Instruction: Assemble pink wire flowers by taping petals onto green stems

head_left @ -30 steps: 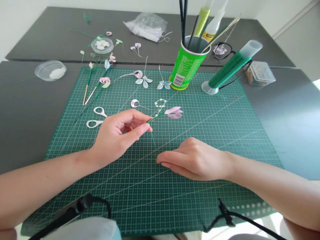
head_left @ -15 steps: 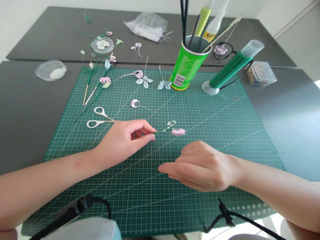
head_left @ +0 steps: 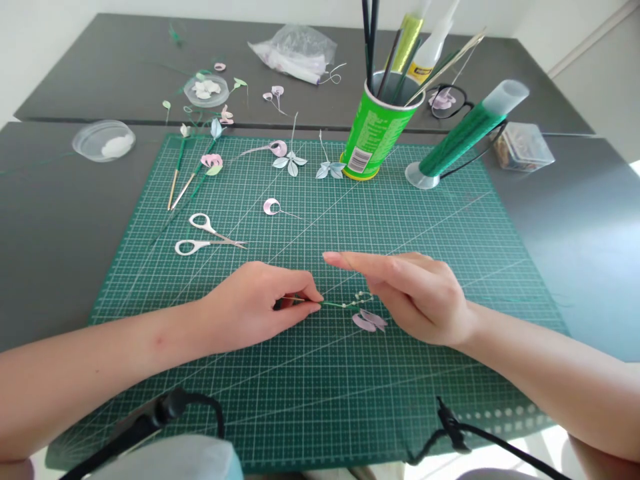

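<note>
My left hand (head_left: 267,303) pinches a thin green-wrapped flower stem (head_left: 330,304) between thumb and fingertips, low over the green cutting mat (head_left: 450,413). Small white beads (head_left: 359,297) branch from the stem's right end. Pale lilac petals (head_left: 370,321) hang just below them. My right hand (head_left: 415,290) is right of the beads, its index finger stretched left above the stem and the other fingers curled in. Whatever its fingertips hold, if anything, is too fine to see. White-handled scissors (head_left: 203,243) lie partly open beyond my left hand.
A green can (head_left: 377,133) of sticks and bottles stands at the back, beside a tilted clear tube (head_left: 465,137) with green contents. Loose petals (head_left: 271,207), leaf sprigs (head_left: 290,162) and wrapped flower sticks (head_left: 183,167) lie around. Shallow clear dishes (head_left: 83,143) and a plastic box (head_left: 525,148) sit farther out.
My left hand has moved toward me with the stem, uncovering the scissors' blades. My right hand has risen away from me, from below the stem to above it. The petals now spread lower.
</note>
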### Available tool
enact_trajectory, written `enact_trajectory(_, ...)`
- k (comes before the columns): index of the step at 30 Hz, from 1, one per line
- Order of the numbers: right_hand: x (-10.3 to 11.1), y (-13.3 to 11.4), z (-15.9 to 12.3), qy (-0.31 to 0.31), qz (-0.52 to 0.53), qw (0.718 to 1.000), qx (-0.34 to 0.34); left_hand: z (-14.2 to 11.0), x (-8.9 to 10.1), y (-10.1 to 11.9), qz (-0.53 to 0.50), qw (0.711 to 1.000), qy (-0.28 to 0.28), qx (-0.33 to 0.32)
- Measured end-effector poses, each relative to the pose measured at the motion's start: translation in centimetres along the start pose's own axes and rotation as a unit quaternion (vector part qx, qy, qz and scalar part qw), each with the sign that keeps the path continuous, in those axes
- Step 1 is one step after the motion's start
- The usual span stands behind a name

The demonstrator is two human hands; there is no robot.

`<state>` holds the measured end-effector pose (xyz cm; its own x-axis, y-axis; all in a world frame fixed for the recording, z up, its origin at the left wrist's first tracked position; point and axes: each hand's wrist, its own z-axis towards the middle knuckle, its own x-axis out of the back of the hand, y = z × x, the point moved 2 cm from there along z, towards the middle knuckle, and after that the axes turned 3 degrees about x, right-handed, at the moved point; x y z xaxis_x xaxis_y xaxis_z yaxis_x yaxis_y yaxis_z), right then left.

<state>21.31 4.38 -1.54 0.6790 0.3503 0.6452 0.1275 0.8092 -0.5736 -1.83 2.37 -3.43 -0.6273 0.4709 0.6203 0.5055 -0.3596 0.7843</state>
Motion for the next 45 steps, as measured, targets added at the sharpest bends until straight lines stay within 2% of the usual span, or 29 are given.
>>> enact_trajectory(4, 0.0, 0.4, 0.2, 0.004, -0.012, 0.996, -0.086, -0.2, 0.0, 0.2, 0.014, 1.0, -0.009, -0.027)
enact_trajectory(10, -0.3, 1.0, 0.4, 0.006, 0.001, 0.989, -0.145, -0.3, 0.1, 0.3, 0.002, 0.999, -0.004, -0.032)
enact_trajectory(20, -0.3, 1.1, 0.7, 0.008, 0.008, 0.988, -0.154, -0.2, 0.0, 0.4, -0.002, 0.999, -0.009, -0.05)
enact_trajectory(30, -0.4, 1.3, 0.5, -0.019, 0.018, 0.995, -0.1, -0.1, -0.2, 0.1, -0.007, 0.997, -0.023, -0.073)
enact_trajectory(45, -0.7, 2.2, 0.2, -0.014, 0.021, 0.977, -0.21, 0.0, 0.2, 0.5, -0.013, 0.998, 0.022, -0.059)
